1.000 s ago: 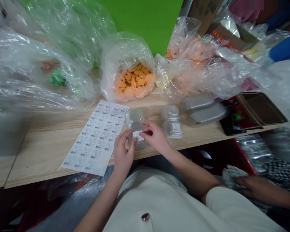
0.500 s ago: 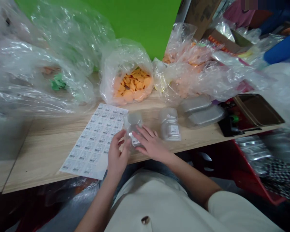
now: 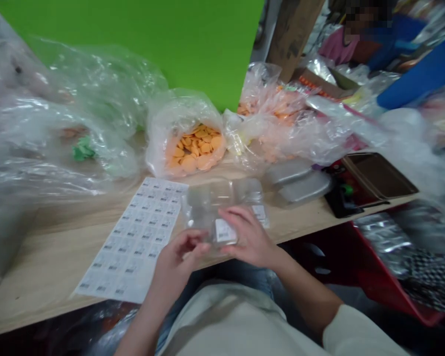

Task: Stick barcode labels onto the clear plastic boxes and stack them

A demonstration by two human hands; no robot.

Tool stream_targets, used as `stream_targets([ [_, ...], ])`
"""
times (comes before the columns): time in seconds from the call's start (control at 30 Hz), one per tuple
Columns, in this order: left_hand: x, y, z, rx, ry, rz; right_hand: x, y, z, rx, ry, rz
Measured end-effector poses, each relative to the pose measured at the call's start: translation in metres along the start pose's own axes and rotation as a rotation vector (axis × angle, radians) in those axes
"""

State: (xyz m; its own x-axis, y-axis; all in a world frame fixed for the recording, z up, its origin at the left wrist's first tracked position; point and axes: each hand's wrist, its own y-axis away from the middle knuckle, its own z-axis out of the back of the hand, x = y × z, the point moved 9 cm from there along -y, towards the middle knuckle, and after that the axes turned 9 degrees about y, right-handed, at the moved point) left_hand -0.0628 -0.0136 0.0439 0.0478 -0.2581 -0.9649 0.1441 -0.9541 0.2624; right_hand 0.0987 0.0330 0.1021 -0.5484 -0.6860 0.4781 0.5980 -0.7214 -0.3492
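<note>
My right hand [image 3: 250,237] has its thumb and fingers around a clear plastic clamshell pack [image 3: 221,200] that bears a white barcode label [image 3: 226,231]. To the left of it lies another clear pack [image 3: 197,202], with no label that I can see. My left hand [image 3: 183,252] is just below that pack, fingers curled and parted from the thumb, with nothing visible in it. Behind my right hand, partly covered, rests a labelled clear pack [image 3: 250,190]. A sheet of barcode labels [image 3: 133,237] lies flat to the left of my hands.
A plastic bag of orange discs [image 3: 195,148] stands behind the packs. Bags with green pieces [image 3: 83,148] are at left. Grey-clear trays [image 3: 300,183] and a brown tray [image 3: 380,173] lie at right. A red crate [image 3: 396,291] stands below the table edge. Farther back is a person [image 3: 339,44].
My right hand has moved right with the labelled pack, towards the other labelled one. An unlabelled pack now shows at the left. My left hand is apart from the labelled pack. The view has shifted.
</note>
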Motion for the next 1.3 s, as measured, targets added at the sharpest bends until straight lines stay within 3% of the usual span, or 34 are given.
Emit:
stream_targets([
  [0.1, -0.008, 0.005, 0.046, -0.305, -0.310, -0.182, -0.053, 0.016, 0.028, -0.004, 0.189, -0.134],
  [0.23, 0.020, 0.043, 0.143, -0.931, -0.337, -0.055, -0.105, 0.044, 0.020, 0.206, 0.352, -0.149],
  [0.27, 0.029, 0.057, 0.162, -1.073, -0.283, -0.038, -0.107, 0.048, 0.017, 0.224, 0.373, -0.134],
  [0.33, 0.052, 0.087, 0.190, -1.312, -0.075, -0.029, -0.096, 0.048, 0.022, 0.105, 0.409, -0.130],
  [0.43, 0.097, 0.122, 0.208, -1.501, 0.234, 0.000, -0.047, 0.028, 0.022, -0.152, 0.320, -0.117],
  [0.5, 0.122, 0.133, 0.209, -1.498, 0.299, 0.056, 0.010, 0.006, -0.025, -0.009, 0.113, 0.059],
  [0.53, 0.134, 0.135, 0.204, -1.461, 0.343, 0.078, 0.044, -0.001, -0.061, 0.151, 0.005, 0.185],
  [0.6, 0.154, 0.134, 0.188, -1.347, 0.425, 0.112, 0.099, -0.006, -0.123, 0.314, -0.094, 0.349],
  [0.67, 0.165, 0.128, 0.165, -1.197, 0.472, 0.134, 0.128, -0.008, -0.176, 0.392, -0.117, 0.384],
  [0.73, 0.167, 0.121, 0.145, -1.055, 0.472, 0.148, 0.135, -0.007, -0.209, 0.429, -0.115, 0.369],
  [0.8, 0.164, 0.117, 0.135, -0.949, 0.427, 0.144, 0.133, -0.010, -0.220, 0.418, -0.102, 0.339],
  [0.87, 0.156, 0.115, 0.135, -0.874, 0.343, 0.126, 0.135, -0.015, -0.217, 0.398, -0.066, 0.351],
  [1.03, 0.131, 0.115, 0.149, -0.788, 0.058, 0.097, 0.172, -0.014, -0.217, 0.485, 0.073, 0.657],
  [1.1, 0.125, 0.115, 0.150, -0.774, -0.023, 0.092, 0.176, -0.012, -0.221, 0.489, 0.066, 0.689],
  [1.17, 0.123, 0.112, 0.148, -0.757, -0.073, 0.092, 0.171, -0.016, -0.224, 0.482, -0.036, 0.613],
  [1.3, 0.128, 0.108, 0.145, -0.727, -0.116, 0.126, 0.127, -0.041, -0.227, 0.375, -0.279, 0.130],
])
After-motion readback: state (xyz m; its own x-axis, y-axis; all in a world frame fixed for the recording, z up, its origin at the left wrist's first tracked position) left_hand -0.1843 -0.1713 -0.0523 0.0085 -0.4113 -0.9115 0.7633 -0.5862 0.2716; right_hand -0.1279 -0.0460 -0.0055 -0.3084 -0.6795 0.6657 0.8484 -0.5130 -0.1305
